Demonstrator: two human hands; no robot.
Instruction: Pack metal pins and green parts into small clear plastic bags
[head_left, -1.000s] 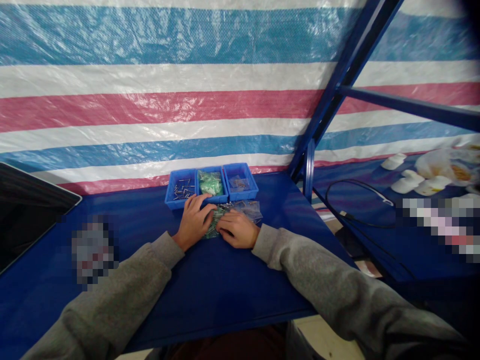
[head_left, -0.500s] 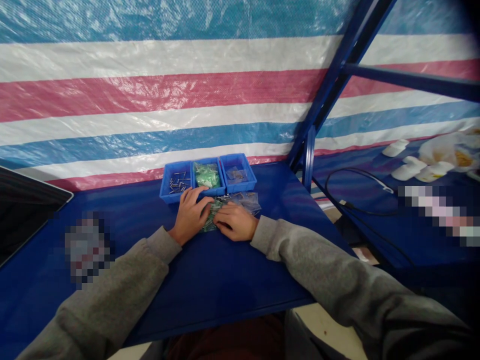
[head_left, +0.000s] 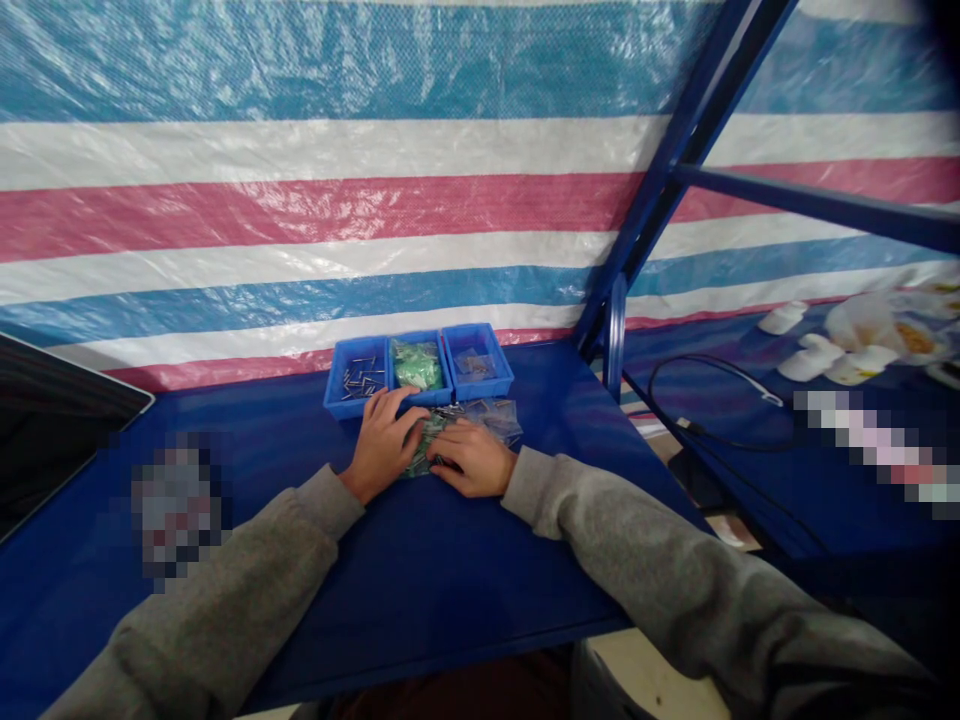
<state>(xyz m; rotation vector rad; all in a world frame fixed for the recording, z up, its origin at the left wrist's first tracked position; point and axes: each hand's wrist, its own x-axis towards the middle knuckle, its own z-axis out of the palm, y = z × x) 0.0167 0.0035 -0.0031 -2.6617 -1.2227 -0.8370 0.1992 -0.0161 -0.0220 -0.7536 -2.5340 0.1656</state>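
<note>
Behind the middle blue bin (head_left: pixel 441 397), a striped tarp (head_left: pixel 337 215) is filling the background, and beneath that bin a blue tabletop (head_left: pixel 450 570) is stretching toward the viewer. Well off to the bin's right, a blue metal frame (head_left: pixel 656 205) is slanting across the tarp. Just in front of the bin, two hands are working low over the tabletop. At the bin's front left, the left hand (head_left: pixel 384 445) is resting with its fingers loosely spread and its thumb standing apart; whether the fingertips are touching the bin's wall is impossible to tell. At its front right, the right hand (head_left: pixel 476 458) is curling its fingers downward; what they are pinching, if anything, is staying hidden. A left bin (head_left: pixel 349 408) and a right bin (head_left: pixel 484 388) are flanking the middle one, which is holding a green bag (head_left: pixel 417 366). Directly before it, between the hands, green packets (head_left: pixel 421 458) are lying half covered, with clear bags (head_left: pixel 501 415) sitting just beside them, right of the bin's front. Left of the landmark, slim metal parts (head_left: pixel 364 381) are lying loose inside their bin. With packets and clear bags crowding together, a careless drag could be mixing them; a forward push by the spread fingers could be shoving the bin backward.
</note>
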